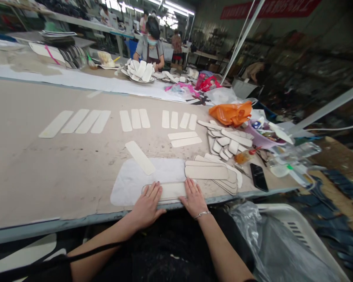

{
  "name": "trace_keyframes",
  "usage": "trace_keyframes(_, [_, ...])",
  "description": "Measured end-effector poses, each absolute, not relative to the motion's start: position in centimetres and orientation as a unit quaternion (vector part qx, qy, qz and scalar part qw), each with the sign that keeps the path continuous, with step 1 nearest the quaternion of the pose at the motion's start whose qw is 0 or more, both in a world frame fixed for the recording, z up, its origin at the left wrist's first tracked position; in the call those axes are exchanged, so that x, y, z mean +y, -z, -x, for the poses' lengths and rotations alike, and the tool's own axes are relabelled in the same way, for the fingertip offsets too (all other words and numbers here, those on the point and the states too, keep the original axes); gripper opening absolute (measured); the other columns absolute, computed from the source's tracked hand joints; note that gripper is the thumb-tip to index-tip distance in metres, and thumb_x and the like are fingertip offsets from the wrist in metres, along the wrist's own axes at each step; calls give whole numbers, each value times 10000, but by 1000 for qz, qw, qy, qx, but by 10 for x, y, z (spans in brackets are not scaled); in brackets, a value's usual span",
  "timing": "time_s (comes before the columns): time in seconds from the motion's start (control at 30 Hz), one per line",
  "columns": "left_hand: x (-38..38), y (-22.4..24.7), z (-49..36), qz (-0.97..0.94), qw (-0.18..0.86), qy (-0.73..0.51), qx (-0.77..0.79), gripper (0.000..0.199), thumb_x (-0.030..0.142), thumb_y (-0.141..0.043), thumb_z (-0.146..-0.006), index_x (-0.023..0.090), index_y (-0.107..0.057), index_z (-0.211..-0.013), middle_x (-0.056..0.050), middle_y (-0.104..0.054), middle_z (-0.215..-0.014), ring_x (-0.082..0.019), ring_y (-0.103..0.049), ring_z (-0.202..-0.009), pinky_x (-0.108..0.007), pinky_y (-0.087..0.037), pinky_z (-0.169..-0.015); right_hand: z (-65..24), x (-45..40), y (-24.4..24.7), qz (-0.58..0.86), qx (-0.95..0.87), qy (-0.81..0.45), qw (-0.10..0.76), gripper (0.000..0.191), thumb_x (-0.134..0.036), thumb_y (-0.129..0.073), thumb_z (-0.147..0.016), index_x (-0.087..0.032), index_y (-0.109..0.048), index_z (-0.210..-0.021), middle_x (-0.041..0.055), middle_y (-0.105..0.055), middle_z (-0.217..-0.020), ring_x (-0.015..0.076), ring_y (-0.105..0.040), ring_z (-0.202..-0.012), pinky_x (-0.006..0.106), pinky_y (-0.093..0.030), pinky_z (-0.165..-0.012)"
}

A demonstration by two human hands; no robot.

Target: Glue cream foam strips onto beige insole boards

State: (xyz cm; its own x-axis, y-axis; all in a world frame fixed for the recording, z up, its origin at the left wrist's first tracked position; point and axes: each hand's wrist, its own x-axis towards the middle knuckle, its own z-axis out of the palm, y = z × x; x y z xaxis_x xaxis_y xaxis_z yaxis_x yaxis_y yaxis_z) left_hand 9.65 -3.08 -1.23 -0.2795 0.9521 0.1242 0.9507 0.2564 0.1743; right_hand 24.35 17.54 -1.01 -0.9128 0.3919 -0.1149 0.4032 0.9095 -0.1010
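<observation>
A long cream piece with rounded ends (173, 190) lies near the table's front edge, partly on a white sheet (125, 184). My left hand (149, 201) rests flat on its left end, fingers extended. On its right end lies my right hand (194, 197), palm down, fingers extended, a bracelet at the wrist. Both hands press from above and grasp nothing. Just right of my right hand, a fanned stack of long cream pieces (206, 172) overlaps the sheet. A single cream strip (140, 158) lies slanted across the sheet's upper edge.
Cream strips (73, 121) lie in rows farther back. To the right are a pile of smaller pieces (231, 143), an orange bag (231, 113), a pink basin (263, 135) and a phone (259, 177). A basket (300, 235) stands below the table. Across it, a person (151, 47) works.
</observation>
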Motion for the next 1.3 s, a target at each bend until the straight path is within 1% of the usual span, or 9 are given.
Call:
trace_keyframes(0.2, [-78, 17, -78, -610, -33, -102, 785, 794, 611, -418, -831, 96, -291, -1421, -183, -281, -1489, -293, -231, -1388, -438, -231, -1121, -243, 179, 6, -213, 972, 85, 56, 740, -523, -364, -901, -81, -188, -1468, 103, -119, -1536, 249, -89, -1417, 450, -102, -1137])
trace_keyframes(0.37, [-77, 22, -77, -620, -62, -111, 774, 835, 663, -426, -795, 98, -337, -1403, -185, -308, -1477, -305, -270, -1372, -442, -230, -1115, -228, 148, -18, -238, 965, 103, 38, 794, -595, -352, -890, -70, -190, -1464, 126, -81, -1537, 286, -34, -1418, 538, -51, -1123])
trace_keyframes(0.5, [-77, 35, -73, -636, -108, -134, 752, 840, 669, -461, -769, 117, -361, -1395, -172, -352, -1458, -305, -318, -1349, -441, -171, -1129, -200, 97, -31, -81, 988, 130, 0, 726, -544, -319, -921, -120, -122, -1477, 74, -71, -1548, 211, -26, -1423, 469, -110, -1143])
trace_keyframes(0.6, [-79, 50, -67, -651, -138, -156, 730, 869, 671, -509, -739, 130, -354, -1401, -167, -388, -1439, -309, -323, -1345, -444, -120, -1140, -193, 88, -25, -38, 990, 135, -5, 694, -525, -295, -933, -126, -121, -1474, 51, -124, -1545, 176, -38, -1421, 432, -120, -1151])
trace_keyframes(0.83, [-80, 59, -64, -628, -129, -135, 755, 763, 691, -471, -751, 203, -466, -1338, -109, -421, -1429, -292, -347, -1335, -443, -162, -1131, -254, 178, -7, -228, 962, 148, 15, 746, -562, -352, -910, -101, -179, -1470, 106, -104, -1537, 245, -85, -1418, 454, -120, -1144])
trace_keyframes(1.03, [-78, 42, -70, -629, -110, -94, 764, 740, 618, -434, -811, 141, -401, -1376, -151, -368, -1453, -300, -331, -1344, -468, -233, -1099, -262, 194, 3, -310, 933, 183, -29, 658, -454, -470, -883, -56, -366, -1396, 155, -252, -1499, 278, -202, -1390, 444, -160, -1131])
trace_keyframes(1.17, [-80, 35, -69, -624, -47, -94, 774, 731, 577, -451, -825, 138, -350, -1401, -159, -320, -1476, -313, -261, -1374, -502, -254, -1094, -251, 187, 1, -389, 870, 268, -142, 477, -350, -576, -798, -78, -560, -1189, 193, -548, -1259, 294, -469, -1200, 419, -347, -1017])
trace_keyframes(1.23, [-82, 32, -65, -616, -5, -141, 775, 703, 549, -458, -836, 160, -333, -1408, -148, -332, -1473, -296, -282, -1368, -496, -261, -1101, -248, 186, -3, -427, 806, 369, -178, 382, -344, -591, -764, -121, -595, -1074, 131, -663, -996, 258, -599, -948, 392, -444, -872])
trace_keyframes(1.3, [-82, 27, -58, -566, 42, -231, 790, 669, 528, -460, -841, 175, -347, -1398, -133, -346, -1470, -266, -327, -1350, -460, -286, -1105, -248, 184, -8, -436, 756, 453, -184, 298, -373, -561, -771, -154, -606, -967, 50, -668, -766, 206, -612, -725, 337, -478, -721])
